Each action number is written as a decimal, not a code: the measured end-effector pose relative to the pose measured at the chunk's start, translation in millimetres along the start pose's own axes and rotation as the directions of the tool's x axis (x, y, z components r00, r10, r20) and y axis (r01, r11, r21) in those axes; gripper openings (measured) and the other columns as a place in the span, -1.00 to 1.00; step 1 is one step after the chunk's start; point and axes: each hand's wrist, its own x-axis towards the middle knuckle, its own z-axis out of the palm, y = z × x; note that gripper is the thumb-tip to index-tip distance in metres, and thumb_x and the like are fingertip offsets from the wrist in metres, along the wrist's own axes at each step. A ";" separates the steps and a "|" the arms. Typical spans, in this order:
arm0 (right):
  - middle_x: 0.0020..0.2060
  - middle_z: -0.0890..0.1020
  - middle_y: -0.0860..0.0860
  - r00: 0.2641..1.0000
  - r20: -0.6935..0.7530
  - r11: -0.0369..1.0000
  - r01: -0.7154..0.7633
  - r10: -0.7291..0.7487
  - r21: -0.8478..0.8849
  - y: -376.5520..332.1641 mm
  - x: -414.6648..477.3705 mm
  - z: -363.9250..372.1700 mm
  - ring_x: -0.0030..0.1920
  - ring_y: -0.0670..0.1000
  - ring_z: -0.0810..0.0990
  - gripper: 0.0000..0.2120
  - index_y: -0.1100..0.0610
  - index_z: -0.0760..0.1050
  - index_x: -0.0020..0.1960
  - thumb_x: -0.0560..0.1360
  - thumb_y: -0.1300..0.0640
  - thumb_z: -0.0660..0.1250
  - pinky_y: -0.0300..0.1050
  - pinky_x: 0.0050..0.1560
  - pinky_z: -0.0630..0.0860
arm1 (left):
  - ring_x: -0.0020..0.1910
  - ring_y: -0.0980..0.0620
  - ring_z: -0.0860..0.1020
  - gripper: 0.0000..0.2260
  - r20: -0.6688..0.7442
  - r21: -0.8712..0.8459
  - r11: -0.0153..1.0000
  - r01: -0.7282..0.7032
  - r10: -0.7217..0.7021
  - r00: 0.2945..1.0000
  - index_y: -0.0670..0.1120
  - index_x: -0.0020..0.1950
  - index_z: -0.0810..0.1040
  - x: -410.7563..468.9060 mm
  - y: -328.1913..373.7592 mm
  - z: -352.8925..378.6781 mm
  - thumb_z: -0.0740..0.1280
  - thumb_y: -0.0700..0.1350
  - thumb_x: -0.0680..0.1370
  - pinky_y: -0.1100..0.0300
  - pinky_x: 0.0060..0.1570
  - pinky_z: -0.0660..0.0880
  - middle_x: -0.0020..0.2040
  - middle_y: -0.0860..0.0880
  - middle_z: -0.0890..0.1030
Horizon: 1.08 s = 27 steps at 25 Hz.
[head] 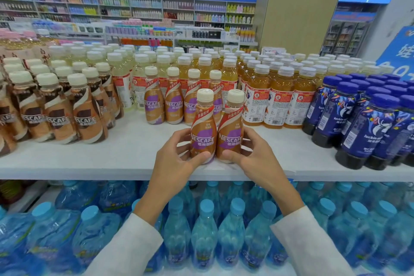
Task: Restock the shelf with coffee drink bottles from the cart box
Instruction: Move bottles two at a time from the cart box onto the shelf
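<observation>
Two purple-label Nescafe coffee bottles stand upright side by side near the front of the white shelf (125, 154). My left hand (177, 157) grips the left bottle (203, 123) around its lower body. My right hand (257, 154) grips the right bottle (231, 125) the same way. Both bottles have cream caps and touch each other. Behind them stands a row of several matching purple-label Nescafe bottles (173, 103). The cart box is out of view.
Brown-label Nescafe bottles (58, 112) fill the shelf's left side, orange tea bottles (277, 96) the back right, dark blue coffee bottles (367, 123) the far right. Blue water bottles (206, 226) pack the lower shelf under my arms.
</observation>
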 end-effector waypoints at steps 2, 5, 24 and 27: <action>0.22 0.61 -0.18 0.999 0.033 1.000 -0.011 0.012 -0.015 -1.1 -1.6 -2.1 0.22 -0.17 0.58 -0.37 -0.06 0.42 0.43 0.43 0.12 0.58 -0.14 0.26 0.57 | 0.25 0.05 0.59 -0.42 0.001 -0.007 1.000 -0.002 0.002 1.000 0.13 0.36 0.46 0.2 -0.5 0.1 0.61 -0.03 0.40 0.14 0.22 0.59 0.29 0.09 0.59; 0.24 0.57 -0.25 1.000 -0.008 1.000 -0.015 0.015 -0.001 -1.0 -9.4 2.3 0.24 -0.22 0.55 -0.34 -0.12 0.39 0.44 0.43 0.01 0.59 -0.20 0.26 0.55 | 0.24 0.09 0.59 -0.41 -0.008 -0.002 1.000 -0.014 0.014 1.000 0.14 0.36 0.45 -1.6 -1.1 1.6 0.61 -0.02 0.40 0.16 0.21 0.59 0.28 0.12 0.58; 0.18 0.60 -0.15 0.952 -0.308 0.996 -0.025 -0.003 -0.089 0.7 -16.3 26.0 0.13 -0.15 0.61 -0.40 -0.09 0.44 0.33 0.38 -0.03 0.62 -0.21 0.11 0.62 | 0.04 0.25 0.60 -0.39 -0.168 0.154 0.988 0.012 0.014 0.986 0.12 0.38 0.50 12.9 -4.8 11.1 0.63 0.01 0.38 0.50 -0.18 0.45 0.04 0.27 0.57; 0.15 0.61 -0.14 0.949 -0.314 0.989 -0.081 0.038 -0.124 -1.3 3.5 17.2 0.07 -0.15 0.60 -0.41 -0.06 0.45 0.30 0.36 -0.01 0.62 -0.26 0.02 0.54 | -0.07 0.31 0.56 -0.37 -0.209 0.247 0.969 0.032 0.021 0.978 0.03 0.42 0.51 34.4 -8.1 -15.5 0.63 -0.01 0.39 0.45 -0.20 0.39 0.03 0.17 0.60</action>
